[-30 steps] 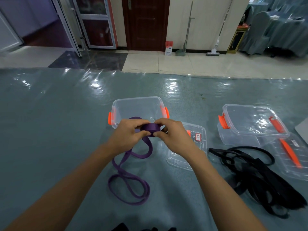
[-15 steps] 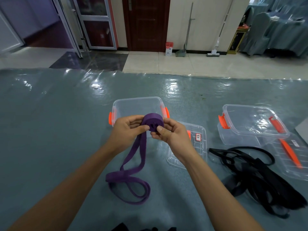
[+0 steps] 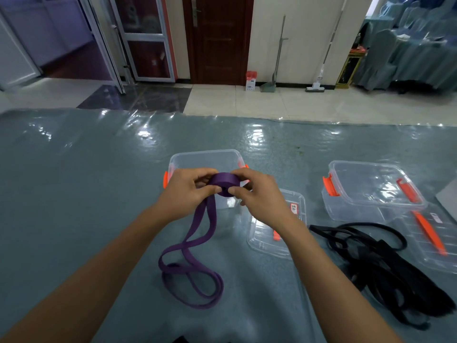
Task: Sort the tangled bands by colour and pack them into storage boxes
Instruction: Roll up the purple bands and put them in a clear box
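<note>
Fingers (image 3: 200, 182) of your left hand (image 3: 188, 194) curl round the left side of the purple band (image 3: 195, 243), pinching its rolled-up part at centre frame; the roll sits above the near edge of the clear storage box (image 3: 205, 159) w/ orange clips. Below the roll, the unrolled rest of the band hangs down and lies in loops on the teal table cover (image 3: 74, 194), lower centre. Your right hand (image 3: 259, 196) grips the roll's right side, thumb on its front face, fingers curled over the top. Just right of that wrist lies a clear lid (image 3: 269, 241), flat on the cover. Further right, a 2nd clear box (image 3: 371, 191) w/ orange clips, mid-right. Black bands (image 3: 385, 271) lie tangled lower right, in front of it.
</note>
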